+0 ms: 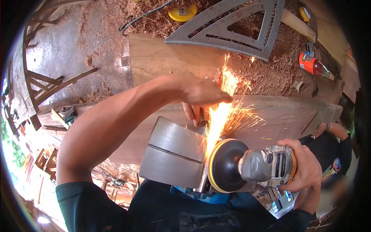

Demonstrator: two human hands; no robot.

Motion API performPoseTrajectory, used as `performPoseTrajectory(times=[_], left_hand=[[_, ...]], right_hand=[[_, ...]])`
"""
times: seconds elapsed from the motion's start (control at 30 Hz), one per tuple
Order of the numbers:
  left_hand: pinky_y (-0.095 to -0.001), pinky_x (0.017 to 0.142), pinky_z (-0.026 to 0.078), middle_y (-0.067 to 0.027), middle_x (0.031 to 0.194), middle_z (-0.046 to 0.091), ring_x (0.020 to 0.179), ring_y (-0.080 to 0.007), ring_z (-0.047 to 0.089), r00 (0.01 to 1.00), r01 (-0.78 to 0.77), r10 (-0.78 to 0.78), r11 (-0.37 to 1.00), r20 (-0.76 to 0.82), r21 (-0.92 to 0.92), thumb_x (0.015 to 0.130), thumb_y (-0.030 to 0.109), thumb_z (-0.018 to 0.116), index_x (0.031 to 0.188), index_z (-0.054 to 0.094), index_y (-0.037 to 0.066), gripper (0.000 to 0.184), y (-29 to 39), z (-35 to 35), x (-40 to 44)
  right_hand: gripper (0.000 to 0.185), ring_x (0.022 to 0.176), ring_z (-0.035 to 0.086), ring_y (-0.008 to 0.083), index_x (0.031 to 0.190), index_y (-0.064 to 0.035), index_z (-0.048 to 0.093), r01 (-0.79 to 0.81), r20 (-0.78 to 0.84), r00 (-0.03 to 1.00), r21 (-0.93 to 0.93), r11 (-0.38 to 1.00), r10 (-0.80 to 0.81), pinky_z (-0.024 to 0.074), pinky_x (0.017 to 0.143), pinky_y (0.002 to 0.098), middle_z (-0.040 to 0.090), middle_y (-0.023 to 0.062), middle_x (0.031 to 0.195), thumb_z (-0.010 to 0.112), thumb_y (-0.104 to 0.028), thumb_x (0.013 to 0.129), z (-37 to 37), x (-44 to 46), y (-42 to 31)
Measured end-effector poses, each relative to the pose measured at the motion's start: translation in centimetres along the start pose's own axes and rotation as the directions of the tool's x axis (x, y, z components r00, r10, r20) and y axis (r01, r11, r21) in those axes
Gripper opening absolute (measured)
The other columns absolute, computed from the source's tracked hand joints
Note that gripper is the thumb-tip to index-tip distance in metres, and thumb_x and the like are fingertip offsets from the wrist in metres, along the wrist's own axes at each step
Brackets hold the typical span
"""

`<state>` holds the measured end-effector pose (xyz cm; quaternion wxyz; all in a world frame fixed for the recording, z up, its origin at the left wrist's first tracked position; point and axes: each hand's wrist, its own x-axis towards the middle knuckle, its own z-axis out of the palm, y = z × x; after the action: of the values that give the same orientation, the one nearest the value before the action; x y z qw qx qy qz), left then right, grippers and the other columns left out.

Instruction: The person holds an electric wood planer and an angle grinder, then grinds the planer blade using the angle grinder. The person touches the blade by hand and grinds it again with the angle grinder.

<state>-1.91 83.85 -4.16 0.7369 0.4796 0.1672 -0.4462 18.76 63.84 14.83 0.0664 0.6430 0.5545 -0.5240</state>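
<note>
My right hand (307, 164) is wrapped round the body of an angle grinder (266, 165). Its round black disc (230, 164) with a yellow rim meets the edge of a smooth grey metal plate (174, 150) with a groove across it. Bright sparks (219, 120) stream from the contact away from my body. My left hand (203, 94) reaches over beyond the plate, fingers bent downward beside the sparks; glare hides what they grip. Blue parts (216, 197) show below the plate, close to my dark shirt.
A wooden board (154, 143) lies behind the plate. Beyond it are a metal triangle square (235, 29), wood shavings (266, 77), a yellow object (182, 13) and a red-labelled bottle (315, 66). Another person in a dark shirt (328, 149) is at the right.
</note>
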Motion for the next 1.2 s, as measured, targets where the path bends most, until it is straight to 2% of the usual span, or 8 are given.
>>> performPoseTrajectory(times=[0.2,0.5,0.6,0.7,0.8,1.0,1.13,1.2], left_hand=[[-0.0374,0.076,0.063,-0.0304,0.127,0.057,0.095,-0.0333,0.072,1.0,0.016,-0.016,0.999,-0.004,0.028,0.1,0.062,0.038,0.142,0.043,-0.009,0.082,0.1,0.1,0.1],[-0.0365,0.076,0.063,-0.0304,0.137,0.051,0.09,-0.031,0.072,1.0,-0.008,0.008,1.0,0.002,0.027,0.101,0.061,0.038,0.144,0.043,-0.006,0.08,-0.5,0.1,0.5],[-0.0371,0.076,0.063,-0.0298,0.134,0.053,0.094,-0.0313,0.071,0.999,-0.054,0.054,0.998,-0.006,0.036,0.1,0.062,0.038,0.139,0.046,-0.008,0.081,-0.8,0.2,0.7],[-0.0379,0.077,0.063,-0.0276,0.125,0.06,0.098,-0.0309,0.07,0.998,0.018,-0.015,0.999,-0.059,0.047,0.099,0.061,0.041,0.13,0.054,-0.01,0.079,-0.2,0.3,0.2],[-0.0386,0.076,0.063,-0.0253,0.115,0.065,0.097,-0.0292,0.07,0.998,-0.062,0.063,0.993,-0.015,0.099,0.099,0.059,0.045,0.12,0.061,-0.011,0.075,-1.0,0.0,1.2],[-0.0373,0.071,0.062,-0.0214,0.101,0.07,0.083,-0.0269,0.072,0.999,-0.044,0.044,0.999,-0.023,0.022,0.099,0.056,0.048,0.11,0.067,-0.008,0.068,-0.9,0.4,0.5],[-0.0362,0.071,0.062,-0.0186,0.094,0.071,0.083,-0.0269,0.073,0.999,-0.026,0.027,0.999,-0.031,0.035,0.098,0.057,0.05,0.103,0.069,-0.008,0.067,-1.0,0.4,0.8],[-0.0358,0.07,0.062,-0.0178,0.092,0.07,0.083,-0.0264,0.073,0.998,-0.032,0.033,0.999,-0.049,0.026,0.097,0.057,0.051,0.099,0.069,-0.008,0.068,-0.9,0.6,0.5]], right_hand=[[0.09,0.084,0.069,0.0293,0.131,-0.0071,0.052,-0.005,0.018,1.0,0.008,1.0,0.005,0.0497,0.077,0.0349,0.07,0.0097,0.108,0.089,-0.033,0.053,0.0,-0.4,-0.1],[0.089,0.083,0.07,0.0296,0.13,-0.0062,0.052,0.029,0.011,1.0,0.048,0.998,-0.03,0.0505,0.076,0.0354,0.071,0.011,0.103,0.089,-0.033,0.054,0.1,-0.5,-0.3],[0.089,0.083,0.071,0.0295,0.13,-0.0058,0.053,0.033,0.014,0.999,0.046,0.998,-0.034,0.0508,0.076,0.0351,0.071,0.0113,0.101,0.09,-0.033,0.054,0.1,-0.6,-0.4],[0.089,0.082,0.071,0.0296,0.13,-0.0054,0.053,0.039,0.015,0.999,0.027,0.999,-0.04,0.0509,0.076,0.035,0.071,0.0115,0.101,0.09,-0.033,0.054,-0.1,-0.7,-0.7],[0.089,0.083,0.071,0.0298,0.129,-0.0049,0.053,0.046,-0.001,0.999,0.027,0.999,-0.046,0.0512,0.075,0.0352,0.071,0.012,0.101,0.09,-0.032,0.054,0.2,-0.7,-0.8],[0.088,0.084,0.071,0.0294,0.128,-0.0041,0.053,0.071,0.005,0.997,0.016,0.997,-0.071,0.052,0.074,0.0352,0.071,0.0122,0.102,0.091,-0.033,0.054,0.2,-0.9,-0.9],[0.087,0.084,0.071,0.0288,0.127,-0.0032,0.053,0.074,0.003,0.997,0.014,0.997,-0.074,0.0524,0.074,0.0349,0.071,0.0118,0.101,0.092,-0.033,0.054,0.1,-0.9,-1.3],[0.095,0.091,0.067,0.0285,0.128,-0.0051,0.054,-0.003,0.026,1.0,0.067,0.998,0.001,0.0492,0.081,0.0341,0.068,0.0098,0.11,0.092,-0.034,0.046,0.4,-1.8,-1.0]])
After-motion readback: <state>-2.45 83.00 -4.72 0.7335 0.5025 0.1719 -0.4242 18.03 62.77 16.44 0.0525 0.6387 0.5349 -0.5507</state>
